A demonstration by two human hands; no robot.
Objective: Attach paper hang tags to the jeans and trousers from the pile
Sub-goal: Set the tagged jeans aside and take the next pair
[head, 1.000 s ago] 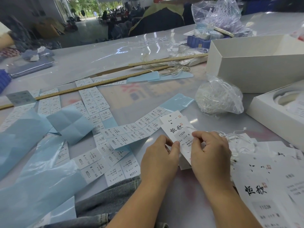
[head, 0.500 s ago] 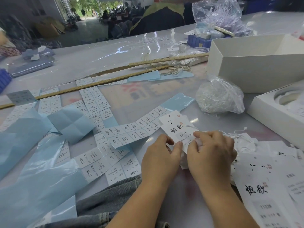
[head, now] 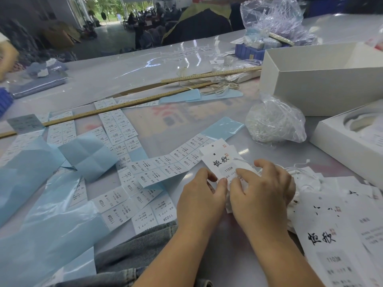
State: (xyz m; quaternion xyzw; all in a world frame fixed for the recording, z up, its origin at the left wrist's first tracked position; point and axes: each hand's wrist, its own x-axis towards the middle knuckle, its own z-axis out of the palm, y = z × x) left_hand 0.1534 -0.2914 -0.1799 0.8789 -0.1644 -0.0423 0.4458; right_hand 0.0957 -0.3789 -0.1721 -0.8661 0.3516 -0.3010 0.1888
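A white paper hang tag (head: 219, 160) with black brush lettering and a punched hole lies at the table's middle right, on top of other tags. My left hand (head: 200, 200) pinches its lower left edge between thumb and forefinger. My right hand (head: 262, 195) presses on the tag's lower right part with its fingers curled over white strings (head: 298, 170). More printed hang tags (head: 331, 241) lie spread at the lower right. Grey-blue jeans (head: 132, 251) lie at the near edge, partly under my left forearm.
Strips of white size stickers on blue backing (head: 149, 172) fan out to the left, with loose blue backing sheets (head: 37, 220). A clear bag of white strings (head: 275, 123) sits behind my hands. Open white boxes (head: 319, 88) stand at right. Two wooden rulers (head: 132, 104) cross the back.
My right hand has slid leftward and down over the tag's lower part, covering more of it. My left hand stays pinching the tag's left edge.
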